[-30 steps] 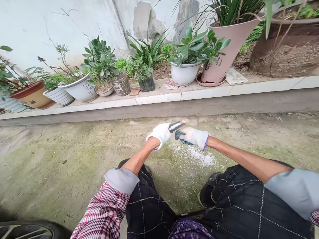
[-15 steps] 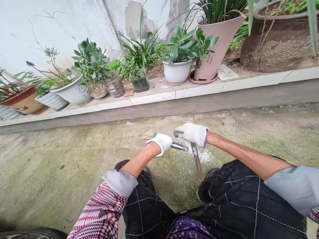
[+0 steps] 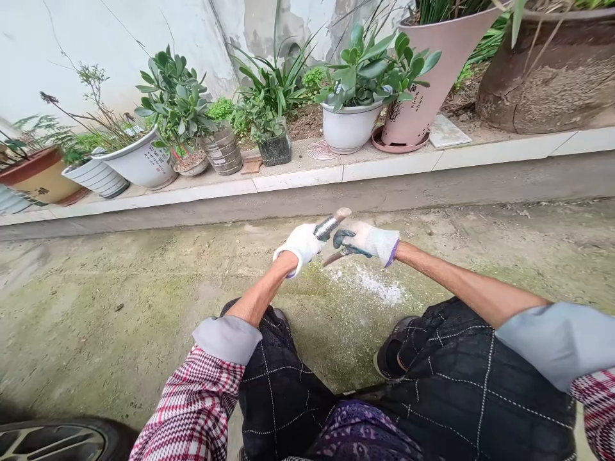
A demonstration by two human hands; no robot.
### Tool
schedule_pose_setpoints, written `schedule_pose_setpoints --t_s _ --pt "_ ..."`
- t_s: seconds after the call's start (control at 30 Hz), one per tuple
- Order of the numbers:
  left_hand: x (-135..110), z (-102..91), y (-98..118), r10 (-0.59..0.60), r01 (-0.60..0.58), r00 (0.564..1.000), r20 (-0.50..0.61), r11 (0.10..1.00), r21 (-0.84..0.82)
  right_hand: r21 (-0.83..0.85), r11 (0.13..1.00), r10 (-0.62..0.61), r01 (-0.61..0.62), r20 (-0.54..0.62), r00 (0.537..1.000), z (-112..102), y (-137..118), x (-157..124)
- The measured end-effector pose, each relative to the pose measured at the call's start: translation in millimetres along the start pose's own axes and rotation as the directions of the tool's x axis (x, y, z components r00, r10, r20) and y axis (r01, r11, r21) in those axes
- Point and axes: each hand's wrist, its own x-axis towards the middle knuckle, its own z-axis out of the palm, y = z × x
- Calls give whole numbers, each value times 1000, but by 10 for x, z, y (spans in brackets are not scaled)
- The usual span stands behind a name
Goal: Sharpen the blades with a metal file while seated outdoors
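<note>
2 arms out front: L hand [image 3: 302,243] grips rod [image 3: 330,225], R hand [image 3: 368,240] blade [image 3: 331,258]

Soft overcast daylight, faint shadows, sharp centre, wide-angle bending at edges

Knit cloth gloves [image 3: 371,241], shiny ribbed metal rod [image 3: 327,226], rusty matt tool [image 3: 332,257], rough concrete ground [image 3: 120,307]

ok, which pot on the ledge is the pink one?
The tall tapered pot with dark lettering, just right of the round white pot on the ledge. It alone is pink; the others are white, grey, dark or brown.
</note>
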Motion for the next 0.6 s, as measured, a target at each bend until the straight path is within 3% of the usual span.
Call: schedule_pose_setpoints --t_s 0.07,0.17,0.27,0.37,0.47,0.6 --pt "23 -4 -31 -5 3 999 -32 997 -71 -81 995 -48 51 36 998 32 -65 -21" --pt "79 -20 -83 -26 25 998 -63 999 -27 -159 983 -85 94 66 994 104 -172 -124" --pt "142 -56 -123 -57 77 994 -95 973 218 -173 972 -143 157 92 985 151 -289 -283" --pt "174 -54 -133 -52 101 991 -122 891 442 -171 967 -179 191 82 980 123 -357 -398" --pt "153 48 -115 11 25 998 -58 818 575 -223 963 -148 152 35 988 38 -312 -393" --pt "55 269 -74 141 -207 978 152 680 704 -355 932 -91 76 -25 996 -78 -83 -241"
